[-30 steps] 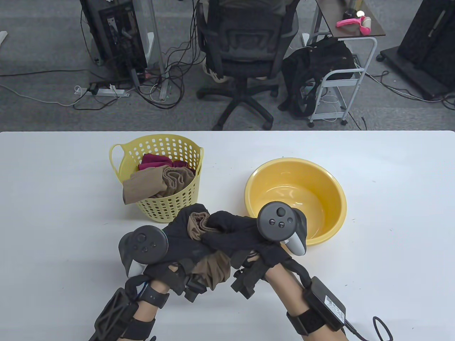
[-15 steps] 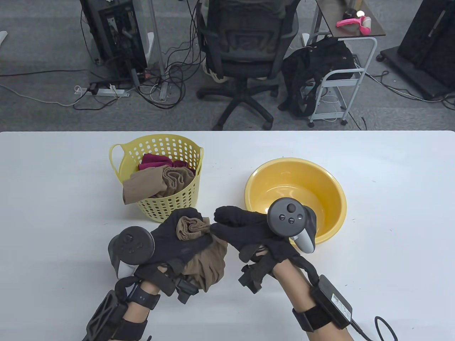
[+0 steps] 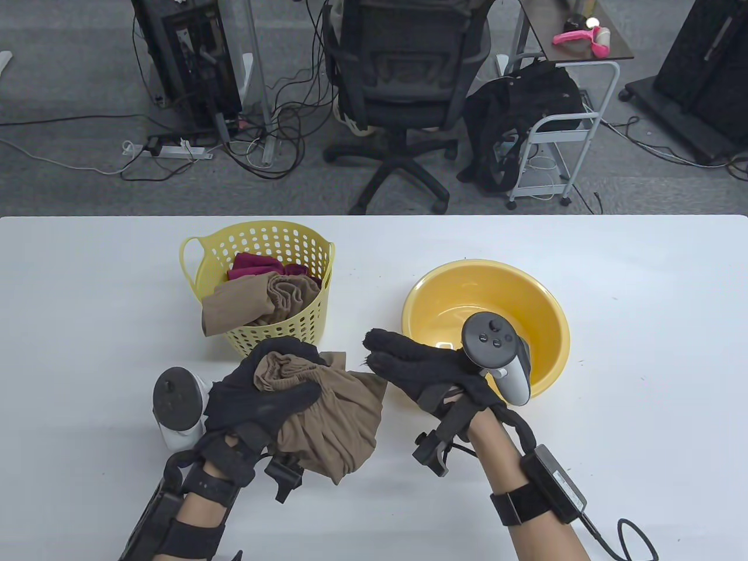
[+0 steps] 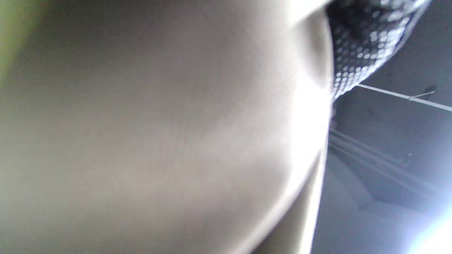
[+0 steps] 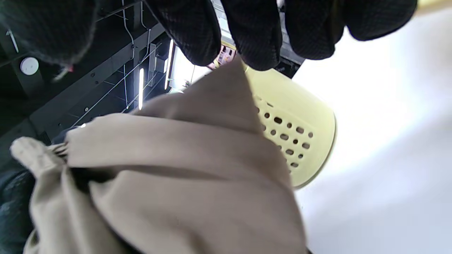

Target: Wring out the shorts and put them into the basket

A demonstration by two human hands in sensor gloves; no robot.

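Shorts [image 3: 333, 418] hang bunched in my left hand [image 3: 263, 397], fingers curled round them, basket [image 3: 266, 345] just beyond; my right hand [image 3: 426, 365], fingers straight together, holds nothing.

Probably an office: swivel chair [image 3: 397, 87], floor cables [image 3: 257, 146].

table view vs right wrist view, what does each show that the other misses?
Only the table view: the left hand gripping the brown shorts, the right hand open beside them, the yellow basin, and clothes inside the basket.
Only the right wrist view: right fingers from below, their tips right at a fold of the shorts; contact unclear.
Both: the shorts and the perforated yellow basket.
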